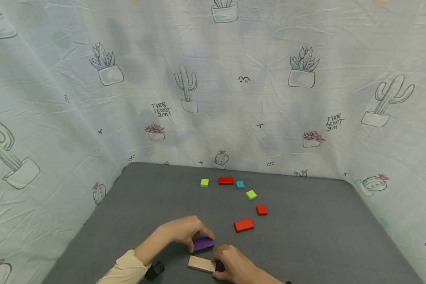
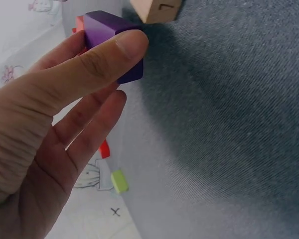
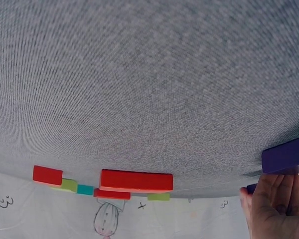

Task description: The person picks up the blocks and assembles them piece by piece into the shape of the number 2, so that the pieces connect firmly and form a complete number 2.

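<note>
On the near part of the grey tabletop (image 1: 305, 240), I log the left hand (image 1: 187, 230) pinching a purple block (image 1: 203, 244), thumb and fingers parted only by the block. Nearer and to its right, the right hand (image 1: 236, 264) grips a dark purple block (image 1: 220, 266) (mostly hidden by the hand) at the right end of a pale wooden block (image 1: 200, 263). Farther off lies a red rectangular block (image 1: 243, 225), touching neither hand.
</note>
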Demonstrator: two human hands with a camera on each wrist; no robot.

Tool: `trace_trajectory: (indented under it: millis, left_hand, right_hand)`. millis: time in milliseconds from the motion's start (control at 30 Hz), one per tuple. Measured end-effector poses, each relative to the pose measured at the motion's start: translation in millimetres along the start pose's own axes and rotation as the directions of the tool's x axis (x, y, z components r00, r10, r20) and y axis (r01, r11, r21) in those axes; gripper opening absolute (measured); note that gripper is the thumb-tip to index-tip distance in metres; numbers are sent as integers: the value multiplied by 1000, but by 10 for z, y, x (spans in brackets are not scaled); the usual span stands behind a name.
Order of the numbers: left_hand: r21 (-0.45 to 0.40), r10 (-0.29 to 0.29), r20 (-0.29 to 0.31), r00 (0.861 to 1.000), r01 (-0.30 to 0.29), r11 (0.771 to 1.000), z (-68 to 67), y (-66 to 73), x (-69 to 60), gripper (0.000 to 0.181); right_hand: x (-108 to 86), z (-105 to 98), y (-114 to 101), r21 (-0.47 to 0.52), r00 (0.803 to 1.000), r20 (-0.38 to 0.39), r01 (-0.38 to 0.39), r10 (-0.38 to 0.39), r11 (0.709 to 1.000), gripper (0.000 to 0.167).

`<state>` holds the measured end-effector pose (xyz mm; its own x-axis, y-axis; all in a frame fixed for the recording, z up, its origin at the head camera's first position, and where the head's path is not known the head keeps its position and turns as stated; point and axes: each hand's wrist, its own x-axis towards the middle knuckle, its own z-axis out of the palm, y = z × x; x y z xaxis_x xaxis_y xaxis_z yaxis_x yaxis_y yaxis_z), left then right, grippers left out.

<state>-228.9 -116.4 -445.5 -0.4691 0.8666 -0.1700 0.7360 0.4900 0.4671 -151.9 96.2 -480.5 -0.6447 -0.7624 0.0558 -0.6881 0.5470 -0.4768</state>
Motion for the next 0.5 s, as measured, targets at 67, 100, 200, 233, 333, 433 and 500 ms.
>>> trace_trajectory:
  millis: [67,100,200,233,333,433,500]
  left_hand:
    - [18,12,1,1000,-12,1000,23,-8,10,65]
    - [19,15,4,1000,-15,1000,33,-8,15,65]
    - [29,31,10,999,-31,999,49,4,26,65]
    - [28,34,12,999,-34,999,55,4,31,65]
    - [28,32,21,999,-32,999,68,1,46,66]
    - [33,30,30,999,-31,999,83,-1,64,67]
    - [22,20,37,999,-21,1000,90,16,67,67]
  right_hand:
    - [0,-2,-5,3,1000,-3,3,-3,1000,18]
    - [0,-2,-5,2,1000,-6,6,-6,1000,17]
    - [-1,1,-1,0,1000,-15,18,-18,1000,18]
    - [-1,5,3,-2,1000,-18,22,-23,1000,18]
    - [-2,5,2,0,1000,-14,14,-14,1000,18]
    - [-3,2,-1,5,1000,-6,2,-2,1000,18]
    - [-4,4,1,4,1000,-6,4,-4,1000,18]
